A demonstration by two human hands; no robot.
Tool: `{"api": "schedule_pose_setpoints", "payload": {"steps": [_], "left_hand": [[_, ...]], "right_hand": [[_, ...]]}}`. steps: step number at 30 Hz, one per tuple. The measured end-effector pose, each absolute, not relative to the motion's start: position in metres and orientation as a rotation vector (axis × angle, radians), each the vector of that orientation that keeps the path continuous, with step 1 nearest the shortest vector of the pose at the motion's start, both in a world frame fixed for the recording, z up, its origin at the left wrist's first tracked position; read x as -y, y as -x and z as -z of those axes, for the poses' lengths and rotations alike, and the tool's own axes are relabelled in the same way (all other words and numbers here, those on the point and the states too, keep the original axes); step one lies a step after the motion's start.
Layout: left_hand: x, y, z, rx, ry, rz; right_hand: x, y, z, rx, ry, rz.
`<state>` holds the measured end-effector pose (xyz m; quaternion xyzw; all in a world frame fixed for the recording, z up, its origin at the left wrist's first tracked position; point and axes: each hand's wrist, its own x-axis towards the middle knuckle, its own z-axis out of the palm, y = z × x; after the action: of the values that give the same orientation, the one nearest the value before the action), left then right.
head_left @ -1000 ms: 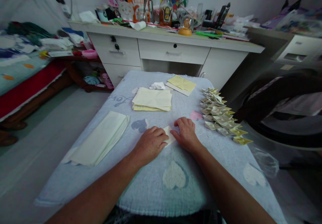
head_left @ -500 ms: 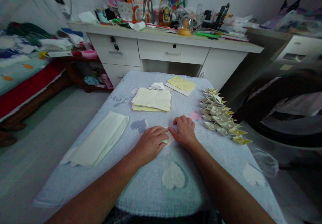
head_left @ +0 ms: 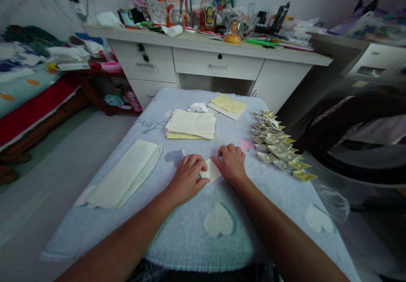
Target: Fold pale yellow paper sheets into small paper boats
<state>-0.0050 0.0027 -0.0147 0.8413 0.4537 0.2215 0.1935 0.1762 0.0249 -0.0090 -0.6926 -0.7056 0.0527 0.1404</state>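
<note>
In the head view, a small piece of paper lies on the cloth between the two hands. The left hand is partly open, its thumb and forefinger parted at the paper's left edge; the right hand is loosely curled, thumb apart from the fingers, at the paper's upper right. Whether either one pinches it, I cannot tell. The paper could skew if the hands press unevenly, and a crease could come out soft because the cloth looks padded. A sweeping right arm could topple the paper boats.
</note>
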Motion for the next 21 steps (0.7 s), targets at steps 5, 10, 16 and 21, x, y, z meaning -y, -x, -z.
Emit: {"api": "schedule_pose_setpoints", "payload": {"steps": [5,10,16,21], "left_hand": [[-0.003,0.006,0.015,-1.265,-2.352,-0.629],[-0.003,0.005,0.013,-1.261,-2.352,-0.627],[-0.005,0.009,0.008,-1.205,-2.336,-0.575],[-0.008,0.018,-0.001,-1.091,-2.307,-0.474]], "right_hand": [[-0.026,-0.183,0.013,2.0,1.919,-0.228],[-0.017,-0.2,0.003,2.102,1.591,-0.528],[-0.008,-0.212,-0.005,2.373,1.238,-0.703],[-0.009,-0.211,-0.007,2.399,1.279,-0.722]]}}
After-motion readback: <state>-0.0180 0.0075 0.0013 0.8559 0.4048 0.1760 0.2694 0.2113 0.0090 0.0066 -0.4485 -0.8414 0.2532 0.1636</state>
